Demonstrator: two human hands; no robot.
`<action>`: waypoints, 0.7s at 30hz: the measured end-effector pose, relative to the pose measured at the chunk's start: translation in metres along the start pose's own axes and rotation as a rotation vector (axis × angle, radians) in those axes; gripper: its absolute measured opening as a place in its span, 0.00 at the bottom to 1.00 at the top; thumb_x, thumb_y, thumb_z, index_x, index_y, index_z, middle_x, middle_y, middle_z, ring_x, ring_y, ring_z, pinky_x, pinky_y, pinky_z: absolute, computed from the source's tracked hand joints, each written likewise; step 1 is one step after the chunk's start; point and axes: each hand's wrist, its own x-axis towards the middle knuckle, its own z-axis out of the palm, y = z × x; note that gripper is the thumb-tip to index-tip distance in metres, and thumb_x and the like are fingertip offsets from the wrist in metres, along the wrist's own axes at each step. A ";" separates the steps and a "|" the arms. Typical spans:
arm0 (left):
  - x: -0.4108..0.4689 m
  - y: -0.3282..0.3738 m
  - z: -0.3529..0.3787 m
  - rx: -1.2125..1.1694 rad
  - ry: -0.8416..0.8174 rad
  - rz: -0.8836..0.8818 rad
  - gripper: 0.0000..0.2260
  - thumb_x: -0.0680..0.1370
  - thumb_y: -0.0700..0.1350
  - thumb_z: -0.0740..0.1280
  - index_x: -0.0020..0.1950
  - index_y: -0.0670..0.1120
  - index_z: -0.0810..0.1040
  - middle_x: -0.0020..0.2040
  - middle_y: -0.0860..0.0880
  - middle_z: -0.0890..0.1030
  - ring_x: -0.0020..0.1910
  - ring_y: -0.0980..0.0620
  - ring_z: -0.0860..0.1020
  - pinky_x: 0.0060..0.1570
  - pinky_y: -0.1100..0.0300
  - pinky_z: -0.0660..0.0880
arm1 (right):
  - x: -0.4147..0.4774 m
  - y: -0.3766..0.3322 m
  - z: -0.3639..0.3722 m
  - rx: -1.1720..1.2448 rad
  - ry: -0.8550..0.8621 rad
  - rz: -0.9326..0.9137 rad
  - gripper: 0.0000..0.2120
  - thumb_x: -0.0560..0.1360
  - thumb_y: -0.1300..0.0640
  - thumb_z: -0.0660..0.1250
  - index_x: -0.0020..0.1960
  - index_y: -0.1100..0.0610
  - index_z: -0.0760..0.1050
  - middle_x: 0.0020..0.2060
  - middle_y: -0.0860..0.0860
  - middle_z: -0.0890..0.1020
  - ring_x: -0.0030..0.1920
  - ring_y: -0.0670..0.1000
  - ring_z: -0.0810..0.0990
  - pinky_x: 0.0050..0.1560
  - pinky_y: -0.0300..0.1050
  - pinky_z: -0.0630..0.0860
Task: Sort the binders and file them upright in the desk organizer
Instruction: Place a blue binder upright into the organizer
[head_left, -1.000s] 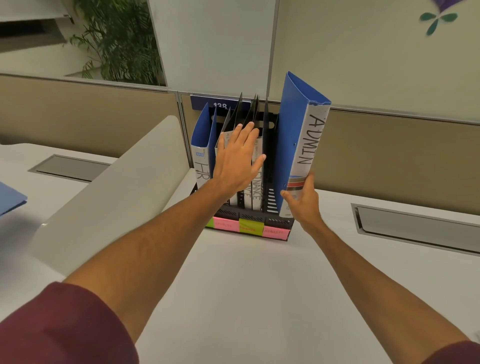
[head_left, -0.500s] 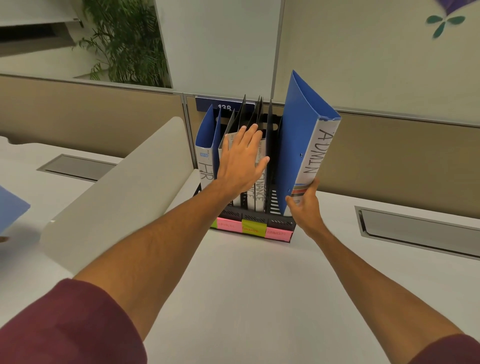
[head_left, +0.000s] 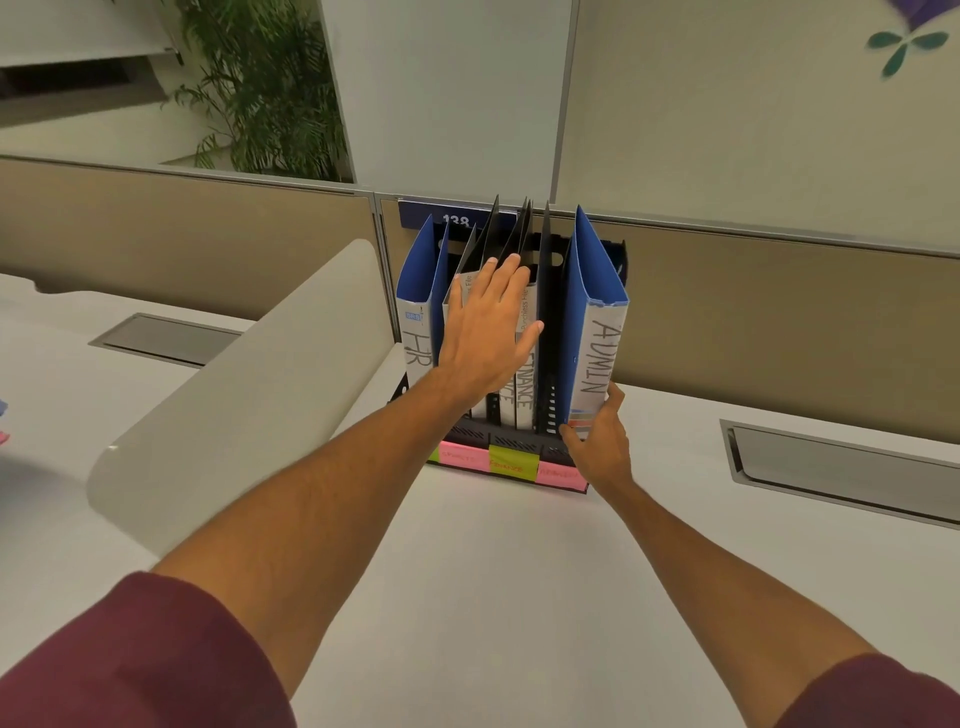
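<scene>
Two hands work at the black organizer (head_left: 519, 440) on the white worktop (head_left: 493, 597): the left hand (head_left: 483, 338) lies flat, fingers straight, against the white spines of the middle binders (head_left: 525, 400), and the right hand (head_left: 600, 447) pinches the foot of the blue binder (head_left: 597, 343) marked ADMIN, which stands upright in the rightmost slot. That binder looks stiff, light and smooth-covered, so it could slip; the low grip on the spine suits sliding it, though a higher hold would likely check tipping

white desk (head_left: 493, 597) | beige partition (head_left: 779, 312) | plant (head_left: 265, 88) | grommet tray (head_left: 841, 473)
</scene>
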 end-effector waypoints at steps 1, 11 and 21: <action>0.000 0.001 -0.001 0.004 -0.009 0.000 0.29 0.79 0.55 0.61 0.76 0.47 0.57 0.78 0.48 0.56 0.77 0.47 0.51 0.74 0.42 0.46 | -0.001 0.000 0.000 0.000 -0.007 0.000 0.36 0.74 0.62 0.70 0.70 0.47 0.50 0.70 0.54 0.69 0.66 0.59 0.72 0.61 0.55 0.74; 0.000 0.018 -0.020 0.044 -0.118 0.000 0.33 0.78 0.56 0.61 0.78 0.49 0.49 0.79 0.49 0.46 0.78 0.46 0.42 0.74 0.41 0.44 | -0.021 -0.017 -0.019 0.041 -0.088 0.077 0.32 0.77 0.59 0.66 0.74 0.57 0.52 0.71 0.56 0.65 0.71 0.58 0.66 0.67 0.57 0.70; -0.125 0.047 -0.013 -0.032 -0.177 -0.149 0.36 0.78 0.58 0.61 0.78 0.51 0.45 0.79 0.48 0.43 0.77 0.45 0.40 0.74 0.41 0.44 | -0.123 0.003 -0.055 -0.698 -0.135 -0.117 0.36 0.78 0.36 0.45 0.79 0.55 0.44 0.78 0.54 0.50 0.77 0.56 0.48 0.75 0.56 0.45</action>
